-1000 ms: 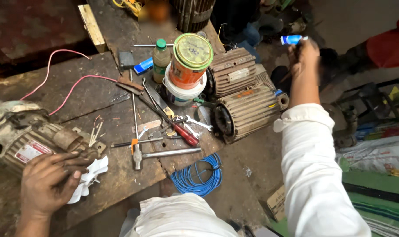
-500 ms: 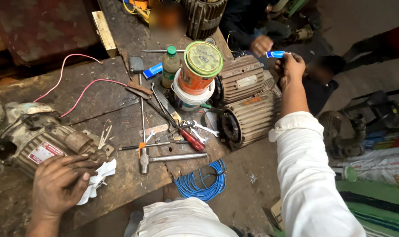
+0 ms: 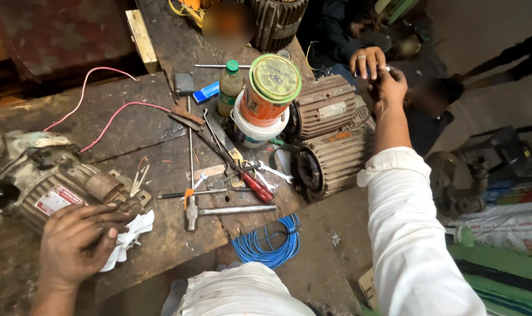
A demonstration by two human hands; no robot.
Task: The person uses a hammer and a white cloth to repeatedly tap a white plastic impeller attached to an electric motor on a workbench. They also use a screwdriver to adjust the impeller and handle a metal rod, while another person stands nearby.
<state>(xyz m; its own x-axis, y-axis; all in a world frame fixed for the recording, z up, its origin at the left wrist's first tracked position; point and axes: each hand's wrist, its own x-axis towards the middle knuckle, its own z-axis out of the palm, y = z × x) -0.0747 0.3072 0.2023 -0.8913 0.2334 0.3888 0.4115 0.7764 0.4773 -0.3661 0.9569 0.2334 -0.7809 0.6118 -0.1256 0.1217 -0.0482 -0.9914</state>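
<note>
Resting left hand (image 3: pixel 78 243) on ribbed (grimy) motor (image 3: pixel 49 184).

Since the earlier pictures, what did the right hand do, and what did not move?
The right hand, stretched out, passed its small blue thing to another person's hand, which now grips it. The left hand stays on the white rag beside the motor.

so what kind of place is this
Most likely an electric motor repair workshop: finned motor housings beside a worn wooden bench strewn with a hammer and screwdrivers, plus a grimy motor by the left hand.
</note>
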